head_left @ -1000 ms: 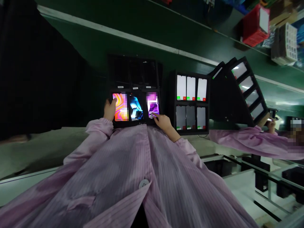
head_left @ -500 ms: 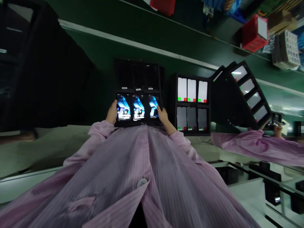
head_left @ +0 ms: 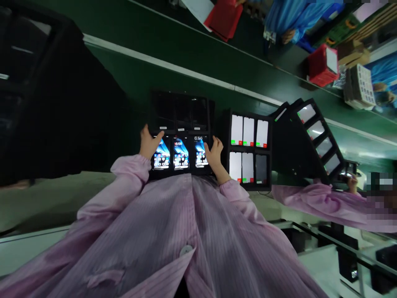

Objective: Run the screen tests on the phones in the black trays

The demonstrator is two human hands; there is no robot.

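Observation:
A black rack (head_left: 181, 108) in front of me holds two rows of three phones. The upper row is dark. The lower three phones (head_left: 180, 154) are lit with a blue wallpaper and app icons. My left hand (head_left: 149, 142) rests at the left phone's upper corner, thumb stretched across its top edge, fingers apart. My right hand (head_left: 213, 153) touches the right phone's right edge with fingers spread. Neither hand holds anything.
A second black rack (head_left: 249, 182) to the right holds phones with white and grey screens. A third rack (head_left: 313, 136) fans out further right. A co-worker's pink sleeve (head_left: 316, 200) reaches there. Red bins (head_left: 321, 65) and boxes sit beyond the green belt (head_left: 192, 54).
The three lower screens went from colourful patterns to blue wallpaper to home screens with icons. Both hands slid up along the outer phones and their fingers spread.

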